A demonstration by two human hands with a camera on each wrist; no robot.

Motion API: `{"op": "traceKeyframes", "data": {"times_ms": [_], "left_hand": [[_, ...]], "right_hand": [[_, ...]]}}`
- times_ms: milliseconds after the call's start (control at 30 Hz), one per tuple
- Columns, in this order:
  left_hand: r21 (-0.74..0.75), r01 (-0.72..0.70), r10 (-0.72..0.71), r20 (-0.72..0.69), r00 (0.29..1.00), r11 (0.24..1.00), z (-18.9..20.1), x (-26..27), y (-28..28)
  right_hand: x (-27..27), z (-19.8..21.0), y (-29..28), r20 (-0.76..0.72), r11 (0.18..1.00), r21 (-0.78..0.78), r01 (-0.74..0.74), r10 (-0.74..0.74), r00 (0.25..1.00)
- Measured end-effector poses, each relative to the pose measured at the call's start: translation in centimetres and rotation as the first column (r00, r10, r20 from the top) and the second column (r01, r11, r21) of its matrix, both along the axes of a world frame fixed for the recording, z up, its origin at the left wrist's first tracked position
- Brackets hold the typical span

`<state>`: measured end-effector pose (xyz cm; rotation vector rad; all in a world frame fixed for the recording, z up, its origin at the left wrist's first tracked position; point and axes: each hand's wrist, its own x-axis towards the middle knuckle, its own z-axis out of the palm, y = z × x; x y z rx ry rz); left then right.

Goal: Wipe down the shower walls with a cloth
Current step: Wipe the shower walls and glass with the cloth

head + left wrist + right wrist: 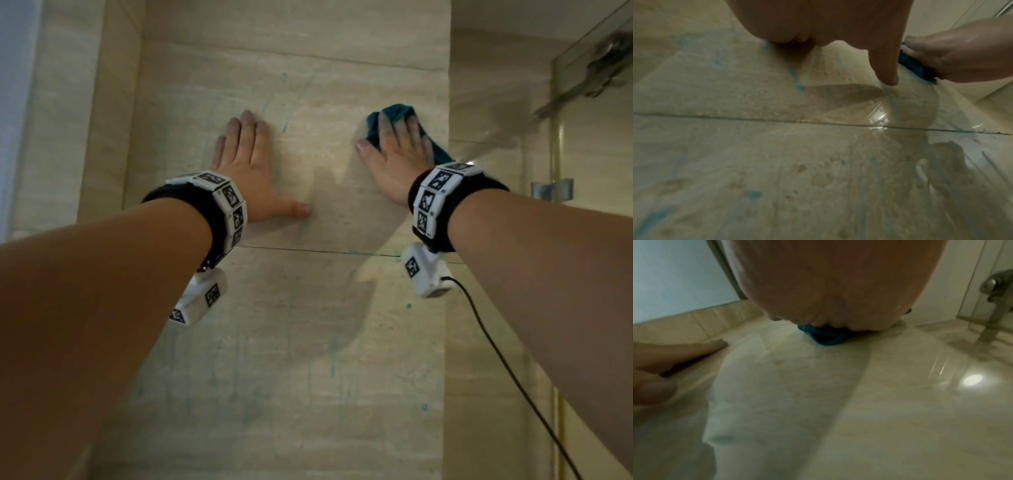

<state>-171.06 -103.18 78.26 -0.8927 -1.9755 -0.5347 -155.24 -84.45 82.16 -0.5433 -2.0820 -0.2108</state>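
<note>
A teal cloth (397, 111) is flattened against the beige tiled shower wall (308, 85) at the upper right. My right hand (397, 147) presses on it with straight, spread fingers, so only its top and right edges show. From the right wrist view the cloth (824, 337) peeks out under my palm (838, 288). My left hand (246, 157) lies flat on the bare wall to the left, fingers straight, thumb (885, 68) stretched toward the right hand (962, 53). It holds nothing. Faint teal streaks (284, 126) mark the tile.
A horizontal grout line (308, 251) runs below both wrists. A glass panel (582, 144) with a metal fitting (603, 68) and a clip (551, 190) stands at the right. A side wall (102, 120) meets the tile at the left. A black cable (507, 370) hangs from my right wrist.
</note>
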Motion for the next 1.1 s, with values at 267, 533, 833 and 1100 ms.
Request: {"op": "traceKeyframes", "data": {"times_ms": [267, 533, 833, 1100], "left_hand": [[0.023, 0.092, -0.091, -0.025, 0.996, 0.996, 0.1, -0.6, -1.4], [-0.004, 0.054, -0.054, -0.059, 0.997, 0.999, -3.3, -0.2, -0.8], [-0.037, 0.007, -0.009, -0.060, 0.998, 0.999, -3.2, -1.2, 0.4], [-0.049, 0.058, -0.060, -0.030, 0.998, 0.997, -2.7, -1.3, -0.1]], "right_hand": [[-5.7, -6.3, -6.1, 0.033, 0.991, 0.116, -0.073, 0.070, 0.997], [-2.9, -10.8, -3.2, 0.130, 0.989, 0.085, -0.122, 0.111, 0.985], [2.2, -8.3, 2.8, -0.131, 0.988, -0.145, 0.052, -0.071, 0.989], [-4.9, -10.3, -4.5, 0.006, 0.988, 0.150, 0.019, -0.020, 1.000]]}}
